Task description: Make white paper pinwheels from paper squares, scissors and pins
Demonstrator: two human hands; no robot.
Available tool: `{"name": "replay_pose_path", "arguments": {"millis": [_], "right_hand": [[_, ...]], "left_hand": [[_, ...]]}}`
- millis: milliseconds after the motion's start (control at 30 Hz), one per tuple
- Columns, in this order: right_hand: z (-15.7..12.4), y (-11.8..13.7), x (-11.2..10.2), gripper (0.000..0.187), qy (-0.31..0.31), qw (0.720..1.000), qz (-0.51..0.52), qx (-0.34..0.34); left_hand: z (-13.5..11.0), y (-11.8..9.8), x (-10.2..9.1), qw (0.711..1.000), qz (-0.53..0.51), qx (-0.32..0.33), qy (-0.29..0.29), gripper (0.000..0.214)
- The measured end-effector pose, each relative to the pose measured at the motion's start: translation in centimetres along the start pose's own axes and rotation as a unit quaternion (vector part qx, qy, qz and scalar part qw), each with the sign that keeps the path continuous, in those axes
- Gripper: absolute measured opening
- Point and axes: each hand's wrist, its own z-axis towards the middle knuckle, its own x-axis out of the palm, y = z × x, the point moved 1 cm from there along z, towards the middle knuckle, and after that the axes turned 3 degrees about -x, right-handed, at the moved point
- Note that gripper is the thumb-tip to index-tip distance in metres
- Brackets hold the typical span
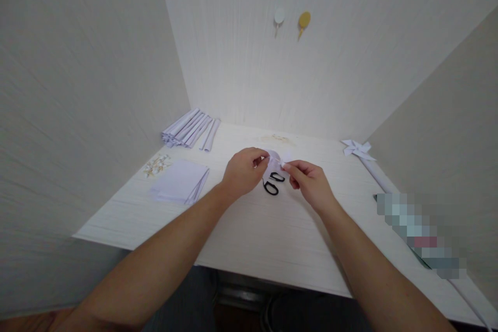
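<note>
My left hand point(246, 170) is closed, thumb and fingers pinching the left side of a piece of white paper point(274, 155). From the other side my right hand point(311, 182) grips the same paper between thumb and fingertips. The paper is held up a little above the table and looks bent over at the right; its exact folds are too small to tell. Just below it, a pair of scissors with black handles point(271, 188) lies on the table between my hands, its blades hidden from view.
On the left lie a stack of white paper squares point(179, 180), a pile of small gold-and-white pieces point(156, 165) and several rolled paper tubes point(189, 129). A white paper pinwheel point(357, 149) on a long tube point(377, 176) lies right, beside a pixelated object point(418, 236). Walls enclose the table.
</note>
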Motion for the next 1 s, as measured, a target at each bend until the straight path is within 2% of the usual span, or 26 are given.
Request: {"name": "replay_pose_path", "arguments": {"millis": [200, 400, 767, 900, 1000], "right_hand": [[-0.4, 0.2, 0.1, 0.031, 0.01, 0.997, -0.044, -0.063], [-0.5, 0.4, -0.3, 0.03, 0.006, 0.996, -0.051, -0.078], [-0.8, 1.2, -0.3, 0.028, 0.009, 0.996, -0.035, -0.082], [-1.1, 1.5, -0.4, 0.029, 0.016, 0.996, -0.018, -0.081], [-1.3, 1.7, -0.5, 0.028, 0.026, 0.996, -0.011, -0.086]], "left_hand": [[0.1, -0.3, -0.3, 0.998, -0.046, 0.024, 0.035, 0.019], [0.1, -0.4, -0.4, 0.99, -0.127, 0.003, 0.058, 0.021], [0.4, 0.0, 0.0, 0.933, -0.331, -0.054, 0.134, 0.023], [0.5, -0.1, -0.1, 0.909, -0.38, -0.079, 0.15, 0.027], [0.5, -0.4, -0.4, 0.903, -0.393, -0.089, 0.151, 0.026]]}}
